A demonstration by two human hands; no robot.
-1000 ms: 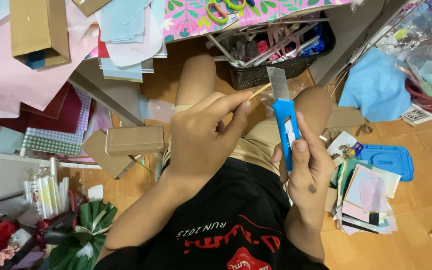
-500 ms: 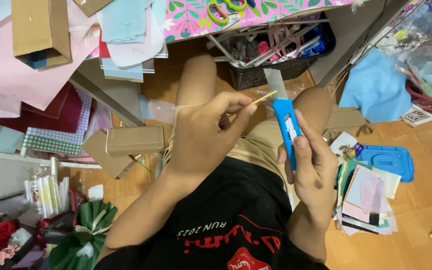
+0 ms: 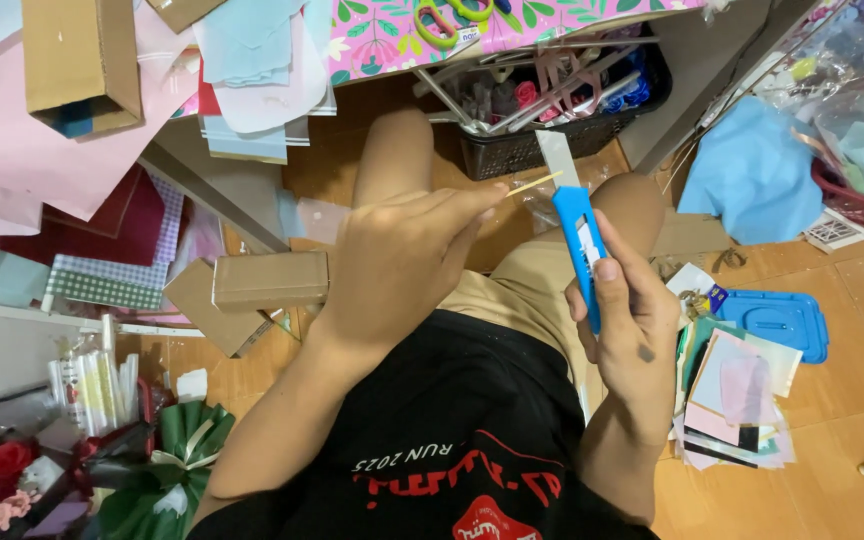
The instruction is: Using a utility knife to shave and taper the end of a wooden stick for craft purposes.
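While the person sits on the orange-brown tiled floor [image 3: 852, 300] with knees drawn up, the left hand [image 3: 397, 265] is raised over the lap, its fingers pinched on a thin pale wooden stick [image 3: 534, 182] whose free end points right and touches, or nearly touches, the bare steel blade of a blue plastic utility knife [image 3: 577, 240]. The right hand [image 3: 632, 320] is wrapped around the knife's handle, thumb lying along its face, blade extended and aimed up and away from the body — stick and blade meet just above the right knee.

Beyond the knees stands a black plastic mesh basket [image 3: 522, 150], crammed with long metal rods, pink strips and blue bits. At far right a clear plastic bag [image 3: 852, 90] bulges with pale paper scraps over a red basket rim.

Around the hands lies clutter: a folded brown cardboard piece [image 3: 267, 280] just left of the left wrist, a flat blue plastic lid [image 3: 777, 320] and a stack of coloured paper sheets [image 3: 737, 400] beside the right hand, a light blue cloth [image 3: 752, 170] farther right, pink paper sheets [image 3: 42, 140] at upper left — and green-handled scissors [image 3: 452, 15] on a flowery pink sheet at the top edge.
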